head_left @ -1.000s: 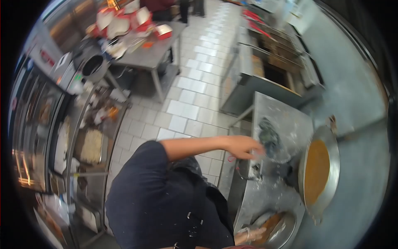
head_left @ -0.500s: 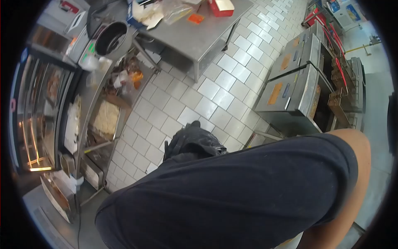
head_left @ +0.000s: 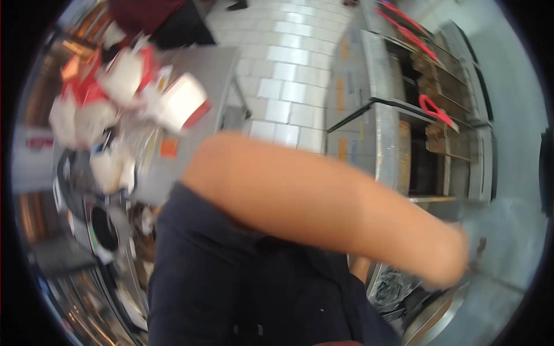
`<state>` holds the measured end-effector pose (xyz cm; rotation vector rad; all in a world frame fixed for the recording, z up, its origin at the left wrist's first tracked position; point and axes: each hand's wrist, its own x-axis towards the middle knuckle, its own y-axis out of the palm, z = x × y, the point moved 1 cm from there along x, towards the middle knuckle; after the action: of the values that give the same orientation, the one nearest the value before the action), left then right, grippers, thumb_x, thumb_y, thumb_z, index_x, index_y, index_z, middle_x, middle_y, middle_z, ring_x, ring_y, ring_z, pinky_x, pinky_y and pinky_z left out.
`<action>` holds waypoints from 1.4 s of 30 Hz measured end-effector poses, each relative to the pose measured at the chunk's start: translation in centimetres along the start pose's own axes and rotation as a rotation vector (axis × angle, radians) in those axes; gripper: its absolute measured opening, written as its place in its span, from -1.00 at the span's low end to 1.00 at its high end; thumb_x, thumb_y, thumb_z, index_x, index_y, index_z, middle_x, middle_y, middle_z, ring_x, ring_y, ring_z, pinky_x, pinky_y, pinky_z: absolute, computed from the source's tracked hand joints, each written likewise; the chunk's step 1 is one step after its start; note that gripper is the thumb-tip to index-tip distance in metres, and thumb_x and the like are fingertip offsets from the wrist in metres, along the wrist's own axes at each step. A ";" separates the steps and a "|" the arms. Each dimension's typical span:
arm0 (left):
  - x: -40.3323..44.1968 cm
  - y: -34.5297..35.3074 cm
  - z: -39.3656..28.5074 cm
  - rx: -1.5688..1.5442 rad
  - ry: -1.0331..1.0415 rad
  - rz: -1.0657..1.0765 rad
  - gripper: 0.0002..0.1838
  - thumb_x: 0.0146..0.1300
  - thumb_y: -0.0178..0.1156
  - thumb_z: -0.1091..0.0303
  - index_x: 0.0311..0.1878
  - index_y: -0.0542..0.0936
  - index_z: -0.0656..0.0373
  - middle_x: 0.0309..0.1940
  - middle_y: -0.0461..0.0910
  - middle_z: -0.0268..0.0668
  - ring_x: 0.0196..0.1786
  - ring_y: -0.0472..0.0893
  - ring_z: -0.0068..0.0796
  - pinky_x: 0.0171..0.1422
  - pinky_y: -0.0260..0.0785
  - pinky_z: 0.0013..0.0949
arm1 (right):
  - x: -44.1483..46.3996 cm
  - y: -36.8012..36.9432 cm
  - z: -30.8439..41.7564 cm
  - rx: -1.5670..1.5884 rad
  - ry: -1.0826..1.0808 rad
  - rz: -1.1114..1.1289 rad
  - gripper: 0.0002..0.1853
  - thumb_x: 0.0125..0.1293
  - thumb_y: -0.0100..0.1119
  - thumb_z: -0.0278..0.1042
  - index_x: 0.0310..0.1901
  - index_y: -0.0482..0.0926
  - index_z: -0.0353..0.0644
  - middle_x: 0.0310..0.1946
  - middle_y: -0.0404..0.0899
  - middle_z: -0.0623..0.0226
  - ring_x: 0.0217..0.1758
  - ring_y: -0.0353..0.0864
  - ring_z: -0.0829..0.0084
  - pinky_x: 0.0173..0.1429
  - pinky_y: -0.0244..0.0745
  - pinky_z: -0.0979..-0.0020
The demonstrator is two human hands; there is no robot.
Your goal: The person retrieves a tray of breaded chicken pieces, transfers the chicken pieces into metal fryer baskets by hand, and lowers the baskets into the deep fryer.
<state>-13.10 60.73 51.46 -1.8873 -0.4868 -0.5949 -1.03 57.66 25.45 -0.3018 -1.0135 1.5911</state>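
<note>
A bare arm, seemingly my left, stretches from a dark short sleeve (head_left: 190, 213) across the view to the right. At its far end, where my left hand (head_left: 447, 259) seems to be, motion smears everything and no fingers show. Whether anything is held there cannot be made out. Nearest to that end are a dark plastic bag (head_left: 389, 285) below it and grey fryer-like equipment (head_left: 381, 155) above. A small patch of skin shows beneath the arm, but my right hand does not appear. Dark clothing fills the lower middle.
A steel table (head_left: 216, 63) at upper left bears white and red cartons (head_left: 184, 104), bags and an orange label (head_left: 169, 147). Beyond it stands a person in a maroon top (head_left: 144, 11). Red-handled baskets (head_left: 435, 109) sit at right. White floor tiles (head_left: 283, 92) run between.
My view has swung, bringing the steel table closer on the left and a person into sight. The dark cloth has moved down, and a bare arm now crosses the middle.
</note>
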 end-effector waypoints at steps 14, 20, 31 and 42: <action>-46.9 -9.9 31.4 -0.442 -1.712 -0.591 -0.60 0.40 0.14 0.17 0.18 0.49 0.20 -0.09 0.60 -0.25 -0.05 0.57 -0.46 0.08 0.43 -0.35 | 35.4 10.2 -8.9 -0.189 0.357 0.397 -0.64 0.20 0.26 -0.01 -0.48 0.54 -0.17 -0.37 0.59 0.14 -0.24 0.58 0.09 -0.13 0.48 0.12; -37.7 -23.4 53.7 -0.224 -1.363 -0.312 -0.59 0.36 0.18 0.15 0.15 0.50 0.20 -0.07 0.62 -0.16 -0.03 0.60 -0.31 0.07 0.44 -0.29 | 45.9 11.2 -8.9 0.061 0.425 0.133 -0.63 0.21 0.28 0.03 -0.23 0.59 -0.14 -0.29 0.58 0.15 -0.15 0.56 0.09 -0.03 0.46 0.19; -25.3 -31.2 89.8 0.153 -0.794 -0.096 -0.58 0.24 0.26 0.19 0.10 0.53 0.19 0.03 0.57 -0.03 0.15 0.51 -0.04 0.24 0.34 -0.13 | 65.5 17.1 -24.9 1.402 0.765 -0.079 -0.35 0.36 0.18 0.09 0.30 0.25 -0.15 0.11 0.50 0.16 0.02 0.60 0.28 0.10 0.51 0.29; -18.4 -26.1 113.9 -1.119 -1.275 0.490 -0.76 0.45 0.04 0.10 -0.14 0.45 0.07 -0.42 0.58 -0.32 -0.44 0.64 -0.46 -0.34 0.53 -0.36 | 81.0 18.3 -35.1 1.746 0.893 -0.700 -0.55 0.36 0.21 -0.10 0.16 0.42 -0.16 0.10 0.55 0.19 0.05 0.62 0.30 -0.02 0.56 0.41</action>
<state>-22.51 174.92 22.11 -3.1861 -0.4432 1.0005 -13.95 146.54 17.51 0.4971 0.9850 0.9677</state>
